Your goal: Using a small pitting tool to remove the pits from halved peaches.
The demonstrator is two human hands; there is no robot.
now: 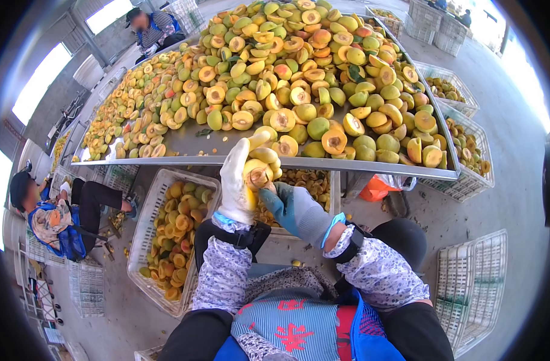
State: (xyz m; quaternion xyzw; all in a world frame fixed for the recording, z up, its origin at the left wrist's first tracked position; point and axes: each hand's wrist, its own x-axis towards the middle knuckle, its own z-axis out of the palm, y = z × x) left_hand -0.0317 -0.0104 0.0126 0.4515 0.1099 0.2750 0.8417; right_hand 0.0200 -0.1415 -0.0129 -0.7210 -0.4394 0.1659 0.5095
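Observation:
In the middle of the head view, my left hand (240,182), in a white and yellow glove, holds a halved stone fruit (258,173) with its cut face and brown pit area turned up. My right hand (293,207), in a grey and blue glove, has its fingers closed at the lower edge of that fruit; whether a small tool is in them is hidden. Both hands are just off the front rim of a metal table (239,160), which bears a large heap of halved yellow-green fruit (275,85), some with pits showing.
A white plastic crate of fruit halves (137,239) stands at my left; another crate (334,194) sits under the table rim. Empty stacked crates (471,289) are at the right, filled ones (487,135) beside the table. One person (60,221) sits at left, another (155,29) beyond the table.

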